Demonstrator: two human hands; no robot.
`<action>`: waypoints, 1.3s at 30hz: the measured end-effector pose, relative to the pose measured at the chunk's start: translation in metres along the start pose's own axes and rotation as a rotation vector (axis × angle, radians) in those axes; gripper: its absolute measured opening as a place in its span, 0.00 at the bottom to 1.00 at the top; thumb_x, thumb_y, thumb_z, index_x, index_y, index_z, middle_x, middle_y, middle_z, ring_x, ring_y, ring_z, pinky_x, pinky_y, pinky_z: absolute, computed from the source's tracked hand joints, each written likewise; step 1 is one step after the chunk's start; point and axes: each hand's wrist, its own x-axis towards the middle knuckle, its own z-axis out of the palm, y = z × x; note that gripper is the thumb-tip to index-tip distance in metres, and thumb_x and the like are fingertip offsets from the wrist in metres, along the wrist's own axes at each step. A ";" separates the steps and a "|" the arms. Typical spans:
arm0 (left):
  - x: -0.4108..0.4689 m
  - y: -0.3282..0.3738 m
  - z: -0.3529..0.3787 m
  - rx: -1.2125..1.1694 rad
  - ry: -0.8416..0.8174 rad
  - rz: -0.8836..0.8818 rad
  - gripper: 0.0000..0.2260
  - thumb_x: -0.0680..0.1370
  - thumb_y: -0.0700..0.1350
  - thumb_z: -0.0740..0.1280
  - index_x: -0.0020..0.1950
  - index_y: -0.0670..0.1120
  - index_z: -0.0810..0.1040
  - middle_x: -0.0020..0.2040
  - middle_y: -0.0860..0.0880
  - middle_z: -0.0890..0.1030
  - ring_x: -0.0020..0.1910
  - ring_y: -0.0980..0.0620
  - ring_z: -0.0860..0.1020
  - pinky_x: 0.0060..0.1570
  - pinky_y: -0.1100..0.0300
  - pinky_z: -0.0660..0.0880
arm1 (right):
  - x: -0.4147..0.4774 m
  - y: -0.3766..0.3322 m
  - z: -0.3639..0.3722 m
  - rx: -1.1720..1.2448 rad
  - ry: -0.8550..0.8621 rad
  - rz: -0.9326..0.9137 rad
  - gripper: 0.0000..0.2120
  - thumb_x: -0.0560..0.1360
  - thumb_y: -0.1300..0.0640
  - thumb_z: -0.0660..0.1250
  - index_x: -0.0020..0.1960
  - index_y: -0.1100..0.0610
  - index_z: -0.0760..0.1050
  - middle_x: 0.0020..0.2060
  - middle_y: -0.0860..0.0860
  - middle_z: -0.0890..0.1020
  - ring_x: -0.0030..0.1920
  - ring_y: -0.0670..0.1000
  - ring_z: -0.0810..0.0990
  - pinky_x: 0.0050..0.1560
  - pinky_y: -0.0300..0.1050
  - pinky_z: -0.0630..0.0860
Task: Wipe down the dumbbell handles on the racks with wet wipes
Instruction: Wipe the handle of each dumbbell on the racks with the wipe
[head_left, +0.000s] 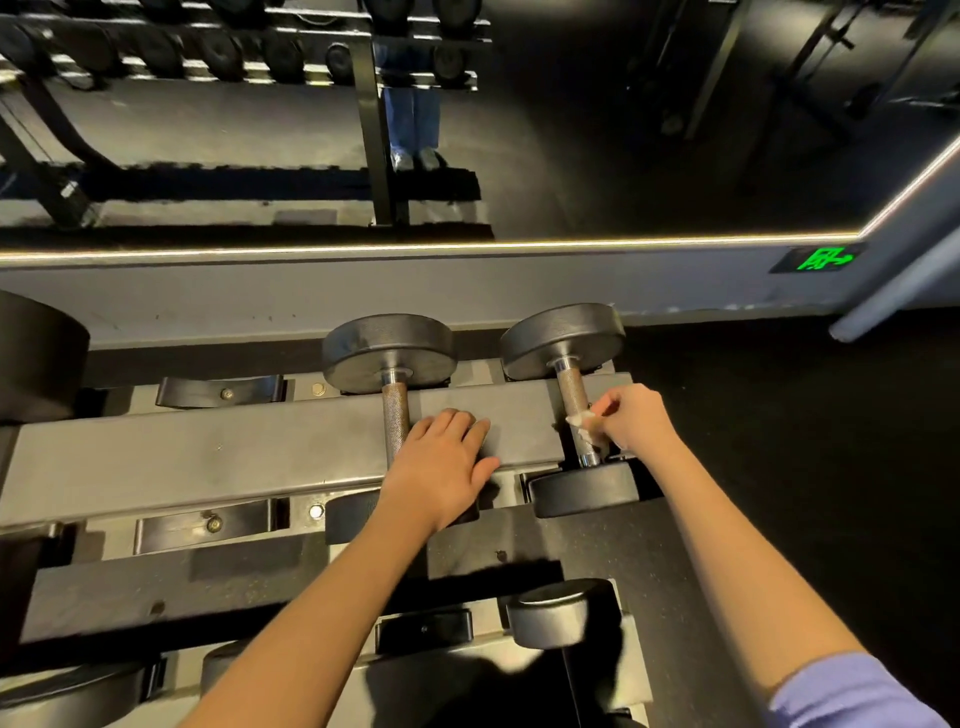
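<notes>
Currently, in the head view, the wiping step is being carried out on the right black round-headed dumbbell. A crumpled white wet wipe is being pinched by the right hand and pressed against the near part of that dumbbell's knurled steel handle. The left hand is being rested flat on the grey metal rack rail, fingers straight and grasping nothing, just beside the knurled handle of the left black dumbbell.

Judging by where the wipe is being held, the far part of the right handle is being left for the next strokes, which are calling for the wipe to be slid towards the far head. Travel along the handle is being limited by the heads at both ends and by the rail beneath. Open room is being left above, and the rack's right edge is being met just beyond this dumbbell.
</notes>
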 end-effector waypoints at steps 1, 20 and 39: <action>0.000 0.001 0.000 0.002 0.000 -0.001 0.25 0.82 0.58 0.48 0.77 0.48 0.58 0.71 0.50 0.65 0.72 0.50 0.60 0.71 0.54 0.55 | -0.002 -0.003 0.001 0.044 0.028 -0.005 0.06 0.72 0.63 0.71 0.46 0.55 0.77 0.47 0.55 0.80 0.45 0.51 0.79 0.42 0.44 0.78; 0.044 0.003 0.015 -0.421 -0.029 -0.046 0.20 0.81 0.46 0.59 0.73 0.45 0.66 0.67 0.45 0.71 0.66 0.47 0.69 0.65 0.54 0.66 | -0.018 -0.016 0.005 -0.043 0.060 -0.002 0.03 0.73 0.61 0.70 0.42 0.56 0.77 0.42 0.53 0.79 0.44 0.50 0.78 0.41 0.40 0.73; 0.104 0.071 0.017 -1.663 0.016 -0.399 0.04 0.70 0.32 0.71 0.41 0.39 0.78 0.39 0.42 0.78 0.39 0.49 0.77 0.35 0.66 0.77 | -0.030 0.002 0.005 0.164 0.107 -0.286 0.12 0.74 0.62 0.70 0.56 0.55 0.81 0.49 0.48 0.82 0.50 0.47 0.79 0.52 0.37 0.75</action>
